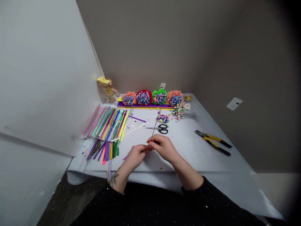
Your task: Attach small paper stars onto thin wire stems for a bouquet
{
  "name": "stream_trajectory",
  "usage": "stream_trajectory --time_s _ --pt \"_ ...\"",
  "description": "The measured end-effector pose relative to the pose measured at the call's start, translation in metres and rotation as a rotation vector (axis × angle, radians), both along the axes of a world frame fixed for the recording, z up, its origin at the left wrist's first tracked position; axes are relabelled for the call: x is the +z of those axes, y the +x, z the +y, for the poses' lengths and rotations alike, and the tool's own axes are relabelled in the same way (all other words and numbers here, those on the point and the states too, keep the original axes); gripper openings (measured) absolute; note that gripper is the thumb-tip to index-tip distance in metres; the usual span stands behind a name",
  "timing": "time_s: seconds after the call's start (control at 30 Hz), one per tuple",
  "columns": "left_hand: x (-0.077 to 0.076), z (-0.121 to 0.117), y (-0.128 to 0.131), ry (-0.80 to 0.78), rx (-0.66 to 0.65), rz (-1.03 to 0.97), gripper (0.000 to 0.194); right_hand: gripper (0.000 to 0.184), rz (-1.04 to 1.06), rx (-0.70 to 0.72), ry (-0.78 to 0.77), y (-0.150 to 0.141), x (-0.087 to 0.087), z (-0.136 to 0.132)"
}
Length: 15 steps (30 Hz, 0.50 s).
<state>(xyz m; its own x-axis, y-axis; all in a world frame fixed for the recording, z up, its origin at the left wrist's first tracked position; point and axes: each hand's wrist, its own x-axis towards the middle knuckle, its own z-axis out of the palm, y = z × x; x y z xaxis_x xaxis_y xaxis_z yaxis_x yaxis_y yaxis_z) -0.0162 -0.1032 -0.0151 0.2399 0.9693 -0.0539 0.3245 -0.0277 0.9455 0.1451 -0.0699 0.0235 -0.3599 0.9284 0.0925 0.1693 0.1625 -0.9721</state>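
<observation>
Pinching a thin, wire-like strand (154, 129) in the closed right hand (164, 147), above the counter (183, 144) near the scissors (162, 129); curling the left hand (138, 153) against those fingertips — cannot tell its exact grip. Probably light, springy, easily kinked — best held near the lower end.

Grey walls (164, 40), one bearing a white plate (234, 104), surround a white-covered table (188, 147) above dark flooring (68, 196).

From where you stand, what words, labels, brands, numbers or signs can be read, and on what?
No text can be read.
White plate on the right wall: dark mark, too small to read.
Small white plate behind the green bundle: dark mark, unreadable.
Pliers: no readable lettering.
</observation>
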Motion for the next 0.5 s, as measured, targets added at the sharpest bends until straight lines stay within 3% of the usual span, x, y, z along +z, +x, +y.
stream_trajectory --time_s 0.3,0.5 --pt "-0.014 0.005 -0.002 -0.037 -0.054 -0.016 0.022 0.008 0.1 -0.087 -0.115 -0.005 -0.003 -0.001" --pt "-0.017 0.009 -0.001 0.03 -0.053 0.037 0.02 0.011 -0.002 -0.033 -0.004 0.001 -0.014 -0.003"
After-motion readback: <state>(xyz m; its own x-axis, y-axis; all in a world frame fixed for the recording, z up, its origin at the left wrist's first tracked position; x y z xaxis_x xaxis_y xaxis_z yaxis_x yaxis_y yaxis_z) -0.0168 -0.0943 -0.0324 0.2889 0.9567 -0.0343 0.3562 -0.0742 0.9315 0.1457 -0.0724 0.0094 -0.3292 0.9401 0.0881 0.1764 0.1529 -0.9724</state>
